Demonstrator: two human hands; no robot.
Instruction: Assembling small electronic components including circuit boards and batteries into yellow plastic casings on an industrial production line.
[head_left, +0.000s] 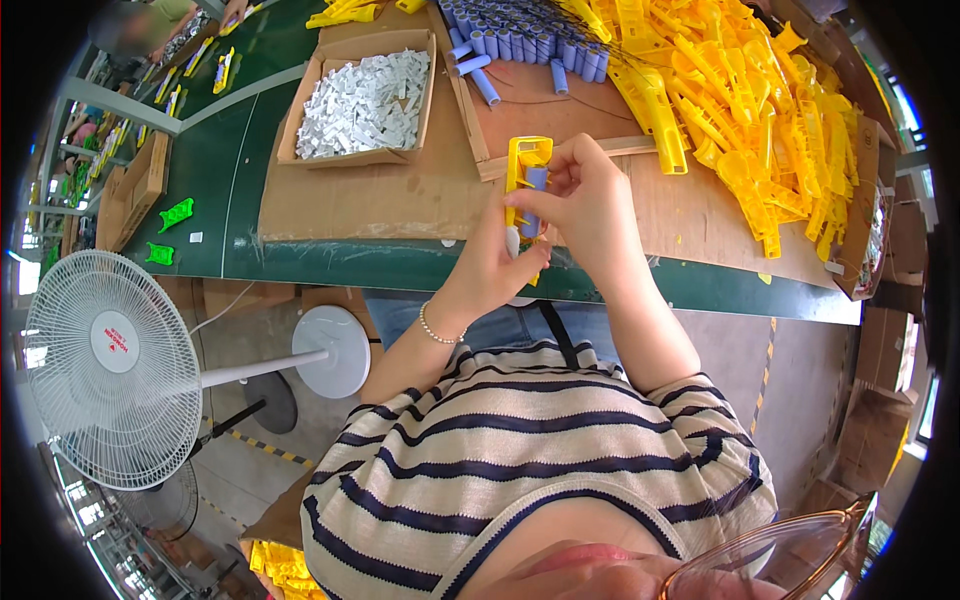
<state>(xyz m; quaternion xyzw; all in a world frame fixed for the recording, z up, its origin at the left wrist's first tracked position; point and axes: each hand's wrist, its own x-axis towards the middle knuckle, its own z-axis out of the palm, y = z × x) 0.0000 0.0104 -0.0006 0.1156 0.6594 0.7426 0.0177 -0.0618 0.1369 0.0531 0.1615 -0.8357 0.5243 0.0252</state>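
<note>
Above the table's near edge, my left hand is closed round the lower end of a yellow plastic shell, which stands lengthwise with its open side showing. A blue-purple cylindrical cell lies inside the shell. My right hand is closed at the shell's right side, its thumb across the cell and its fingers bent behind. A small white part shows by my left thumb. My fingers hide the shell's lower half.
A cardboard box of small white pieces stands on the left of a cardboard sheet. Many blue-purple cells with wires lie in a tray behind. Yellow shells pile up at right. Two green parts and a white fan are at left.
</note>
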